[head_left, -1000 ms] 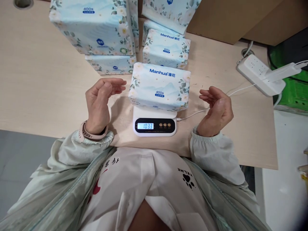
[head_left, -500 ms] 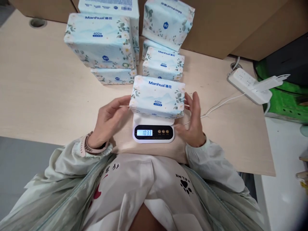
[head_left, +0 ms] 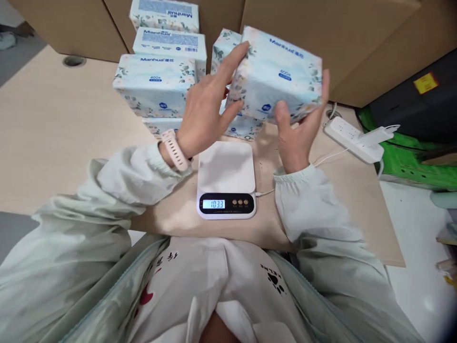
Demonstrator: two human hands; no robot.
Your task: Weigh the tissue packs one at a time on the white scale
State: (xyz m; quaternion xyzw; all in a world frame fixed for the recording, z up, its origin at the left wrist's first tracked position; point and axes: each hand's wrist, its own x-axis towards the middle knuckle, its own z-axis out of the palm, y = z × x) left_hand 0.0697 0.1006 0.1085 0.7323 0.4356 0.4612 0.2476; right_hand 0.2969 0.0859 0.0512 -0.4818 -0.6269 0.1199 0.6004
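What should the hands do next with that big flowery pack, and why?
Maybe level the flowery pack and gently lower it towards the packs behind the scale. The left hand and right hand have it tilted in the air, and a lower pack shows beneath it.

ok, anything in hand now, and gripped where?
One pack, between both hands: left hand at its left end; right hand with thumb on the lower front edge, fingers around the right end.
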